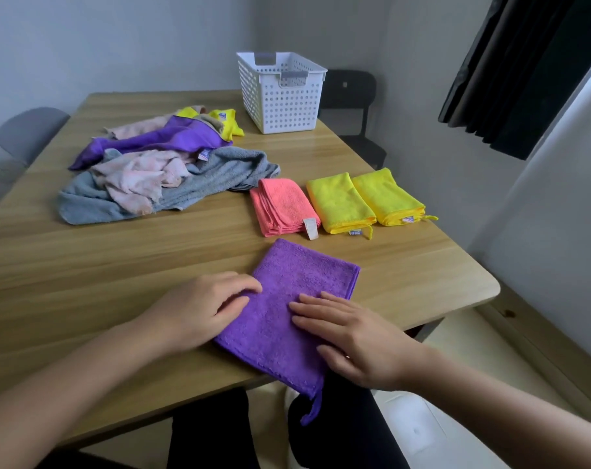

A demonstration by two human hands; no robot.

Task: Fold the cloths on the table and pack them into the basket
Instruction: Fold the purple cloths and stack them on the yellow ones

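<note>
Grey-walled corner, wooden bench [84, 265] filling most of view. Dark curtain [524, 69] upper right, black chair [351, 96] behind far edge, grey chair [26, 133] far left.

White perforated basket [280, 96] upright at far side of bench.

Folded purple cloth [300, 275] at near edge, roughly square, lying flat. Near corner overhanging bench edge, hanging loop dangling below it.

Left hand [199, 309] palm down at cloth's left edge, fingertips on fabric. Right hand [351, 343] palm down on cloth's near right part, fingers straight and spread. Grip on both: fingers extended, pressing flat, nothing pinched or curled round.

Just beyond purple cloth, row of three folded pieces: coral cloth [284, 206] on left, first yellow cloth [339, 201] beside it, second yellow cloth [387, 196] on right. Yellow pair touching along long sides. Tags and loops at near ends.

Unfolded heap left of centre: grey towel [226, 170] underneath, pale pink cloths [141, 179] crumpled on top, loose purple cloth [158, 137] behind, crumpled yellow cloth [228, 121] at far end, near basket but not touching.
</note>
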